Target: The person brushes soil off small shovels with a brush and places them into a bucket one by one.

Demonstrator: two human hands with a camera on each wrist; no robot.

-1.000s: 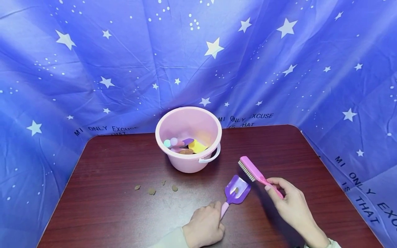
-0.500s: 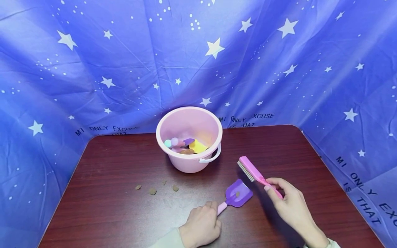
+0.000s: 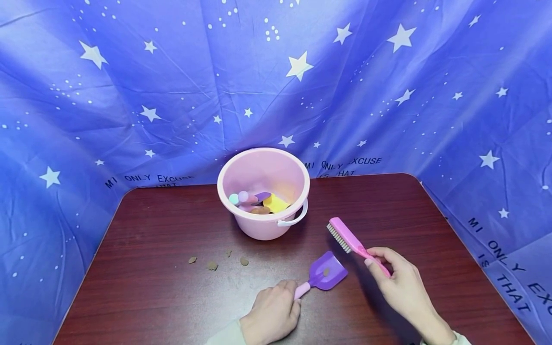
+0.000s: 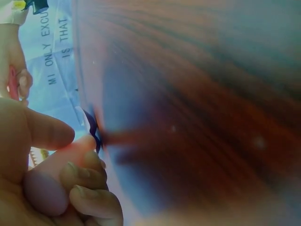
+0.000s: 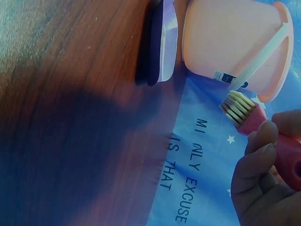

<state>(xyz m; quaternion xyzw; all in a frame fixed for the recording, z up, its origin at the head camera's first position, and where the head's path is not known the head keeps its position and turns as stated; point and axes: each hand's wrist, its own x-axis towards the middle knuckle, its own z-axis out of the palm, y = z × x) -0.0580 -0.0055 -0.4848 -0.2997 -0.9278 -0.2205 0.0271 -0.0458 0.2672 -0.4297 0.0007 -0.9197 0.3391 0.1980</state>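
Observation:
My left hand grips the pink handle of a small purple shovel, whose blade carries one brown flake. In the left wrist view the fingers curl round that handle. My right hand holds a pink brush by its handle, bristles facing down and left, above the table to the right of the blade. Brush and shovel are apart. The right wrist view has the brush bristles in front of the bucket and the shovel blade beyond.
A pink bucket with a white handle stands at the back middle of the dark wooden table. Inside lie a yellow piece and other toy tools. Several brown flakes lie on the table left of the shovel. A starry blue cloth surrounds the table.
The left hand has drawn back a little to the left and turned the shovel, so its blade points more to the right. The brush has shifted slightly left.

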